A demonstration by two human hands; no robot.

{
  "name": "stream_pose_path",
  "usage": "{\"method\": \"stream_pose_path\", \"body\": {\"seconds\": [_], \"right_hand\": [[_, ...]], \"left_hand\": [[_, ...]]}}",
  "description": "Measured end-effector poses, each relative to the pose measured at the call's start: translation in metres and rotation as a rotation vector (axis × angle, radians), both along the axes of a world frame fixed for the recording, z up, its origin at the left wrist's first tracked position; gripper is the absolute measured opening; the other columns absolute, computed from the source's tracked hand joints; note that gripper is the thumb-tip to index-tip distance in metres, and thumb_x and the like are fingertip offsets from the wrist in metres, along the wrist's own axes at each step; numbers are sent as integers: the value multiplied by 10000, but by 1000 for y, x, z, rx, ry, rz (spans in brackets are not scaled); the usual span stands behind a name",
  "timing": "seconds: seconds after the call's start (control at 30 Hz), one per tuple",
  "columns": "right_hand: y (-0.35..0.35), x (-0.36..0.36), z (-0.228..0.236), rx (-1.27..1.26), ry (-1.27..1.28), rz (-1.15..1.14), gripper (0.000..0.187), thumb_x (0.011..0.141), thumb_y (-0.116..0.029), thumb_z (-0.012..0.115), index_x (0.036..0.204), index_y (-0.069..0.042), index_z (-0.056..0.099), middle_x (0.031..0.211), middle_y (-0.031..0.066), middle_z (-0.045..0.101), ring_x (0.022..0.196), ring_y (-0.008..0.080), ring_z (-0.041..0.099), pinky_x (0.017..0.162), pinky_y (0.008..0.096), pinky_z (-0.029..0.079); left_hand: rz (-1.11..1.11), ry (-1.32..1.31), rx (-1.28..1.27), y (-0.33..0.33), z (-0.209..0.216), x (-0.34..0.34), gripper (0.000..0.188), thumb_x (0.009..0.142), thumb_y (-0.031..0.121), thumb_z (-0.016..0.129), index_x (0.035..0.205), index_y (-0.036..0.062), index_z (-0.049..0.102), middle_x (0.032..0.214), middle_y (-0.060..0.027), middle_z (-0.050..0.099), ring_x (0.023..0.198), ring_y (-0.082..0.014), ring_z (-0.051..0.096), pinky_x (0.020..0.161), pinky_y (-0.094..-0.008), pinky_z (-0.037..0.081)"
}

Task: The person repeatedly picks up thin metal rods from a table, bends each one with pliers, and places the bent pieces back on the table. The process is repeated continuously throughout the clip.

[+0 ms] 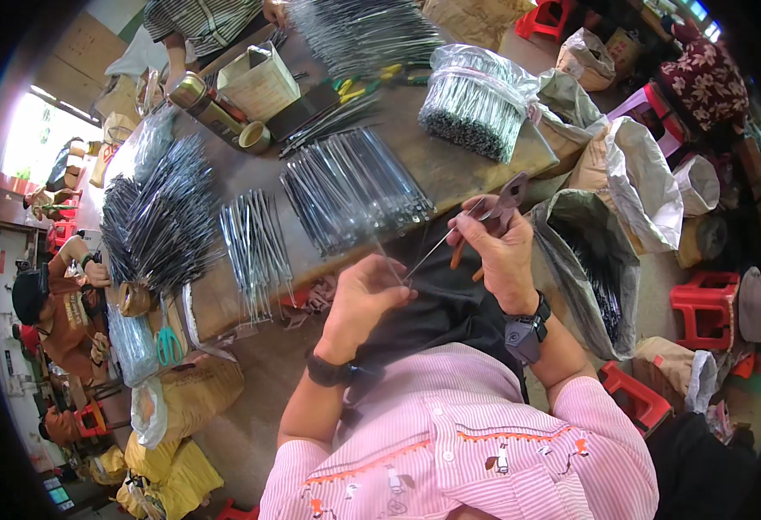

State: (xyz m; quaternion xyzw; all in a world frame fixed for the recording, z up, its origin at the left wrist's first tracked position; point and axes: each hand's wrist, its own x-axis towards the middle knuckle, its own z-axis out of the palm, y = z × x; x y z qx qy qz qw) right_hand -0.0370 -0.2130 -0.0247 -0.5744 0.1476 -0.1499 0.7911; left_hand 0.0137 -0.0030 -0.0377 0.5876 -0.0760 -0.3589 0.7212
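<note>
My left hand (367,299) pinches the lower end of a thin metal strip (430,257) between thumb and fingers, above my lap. My right hand (500,256) is closed around orange-handled pliers (509,198), whose jaws point up and away from me. The strip's other end reaches the right thumb and fingertips; how firmly they grip it I cannot tell. Just beyond my hands, a wide row of shiny metal strips (354,186) lies side by side on the table (471,180). To its left sits a smaller bundle of strips (255,243).
A big pile of dark strips (159,212) covers the table's left end. A plastic-wrapped bundle (476,100) stands at the far right. An open sack (592,269) stands by my right arm, and green-handled scissors (169,345) hang at left. Other people sit nearby.
</note>
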Motion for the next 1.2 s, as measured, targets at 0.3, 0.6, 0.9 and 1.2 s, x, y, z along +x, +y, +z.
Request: {"method": "stream_pose_path", "body": {"seconds": [0.3,0.6,0.9,1.2], "right_hand": [[2,-4,-12,100,127,176,255,883,-69,669,1106,30,597,899,113,686,704,136,641,646,264,527],[7,-4,-12,93,121,180,222,864,-90,708,1036,14,614,856,97,690,695,128,643,642,255,523],[2,-13,-20,97,202,198,207,899,-161,658,989,24,638,921,123,687,752,147,651,670,260,521],[-24,-37,-33,927,203,430,358,895,-307,467,1062,-13,585,1218,261,576,979,361,650,694,364,585]], "left_hand": [[-198,32,136,-10,19,-5,238,831,-72,595,1063,-19,578,892,-54,617,811,-186,684,706,-265,557],[-88,413,-185,-11,25,-6,200,958,207,537,1033,24,570,943,-77,591,886,-184,603,752,-288,481],[-2,366,-123,-24,0,-8,164,868,112,678,979,57,571,778,4,557,585,-79,503,515,-193,370],[87,-87,112,-23,13,-13,227,877,41,633,1100,11,661,787,2,576,618,-73,513,538,-207,429]]}}
